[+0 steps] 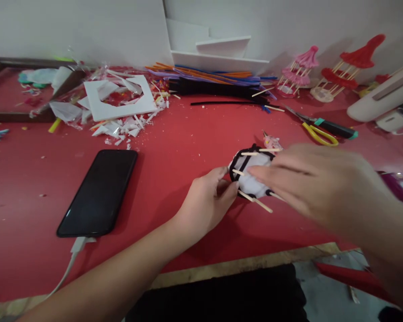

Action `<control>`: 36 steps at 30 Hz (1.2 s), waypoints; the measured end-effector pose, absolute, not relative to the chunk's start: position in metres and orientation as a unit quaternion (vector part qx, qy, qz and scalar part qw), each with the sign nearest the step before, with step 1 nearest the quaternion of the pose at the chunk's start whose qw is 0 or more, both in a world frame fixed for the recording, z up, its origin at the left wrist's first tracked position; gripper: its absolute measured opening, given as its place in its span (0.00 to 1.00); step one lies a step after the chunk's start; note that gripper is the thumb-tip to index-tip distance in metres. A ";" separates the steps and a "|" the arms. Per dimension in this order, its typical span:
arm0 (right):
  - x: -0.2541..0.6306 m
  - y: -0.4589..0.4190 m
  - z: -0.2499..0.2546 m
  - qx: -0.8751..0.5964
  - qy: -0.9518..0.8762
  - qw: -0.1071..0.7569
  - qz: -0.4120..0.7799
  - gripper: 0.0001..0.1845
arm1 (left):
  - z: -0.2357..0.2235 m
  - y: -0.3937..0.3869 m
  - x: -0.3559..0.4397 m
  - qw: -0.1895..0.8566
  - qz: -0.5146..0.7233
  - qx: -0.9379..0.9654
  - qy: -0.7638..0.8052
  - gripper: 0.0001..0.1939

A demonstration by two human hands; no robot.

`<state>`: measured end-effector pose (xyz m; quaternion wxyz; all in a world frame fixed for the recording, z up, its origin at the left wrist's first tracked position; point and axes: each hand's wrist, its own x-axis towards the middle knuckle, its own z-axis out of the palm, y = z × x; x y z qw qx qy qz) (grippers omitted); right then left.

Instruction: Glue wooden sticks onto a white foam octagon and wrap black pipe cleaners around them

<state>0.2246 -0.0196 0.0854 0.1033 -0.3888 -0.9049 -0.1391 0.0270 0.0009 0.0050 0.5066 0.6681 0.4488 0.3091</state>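
A small white foam disc (253, 179) edged with black pipe cleaner is tilted above the red table, with several short wooden sticks (262, 205) poking out of it. My left hand (208, 194) pinches its left rim between thumb and fingers. Over the disc's right side reaches my right hand (309, 179), slightly blurred, its fingers together and close to the white face. Whether those fingertips hold anything is hidden. Just behind the disc lies a small pink object (272, 142) with a pointed tip.
A black phone (99, 192) with a white cable lies at left. Foam scraps (121, 98), pipe cleaners (215, 80), scissors (319, 134) and a cutting tool with a dark handle (336, 128) are farther back. Pink (297, 71) and red (349, 67) tiered models stand at back right.
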 end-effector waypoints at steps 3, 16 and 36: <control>0.215 -0.011 0.072 -0.360 -0.911 0.062 -0.191 0.16 | 0.007 0.000 0.026 0.512 0.294 0.681 0.433 0.08; 0.211 -0.014 0.053 -0.420 -0.889 0.057 -0.172 0.10 | 0.003 0.003 0.021 0.511 0.274 0.718 0.385 0.11; 0.201 -0.022 0.043 -0.497 -0.848 0.104 -0.154 0.12 | 0.005 -0.001 0.024 0.503 0.280 0.707 0.410 0.11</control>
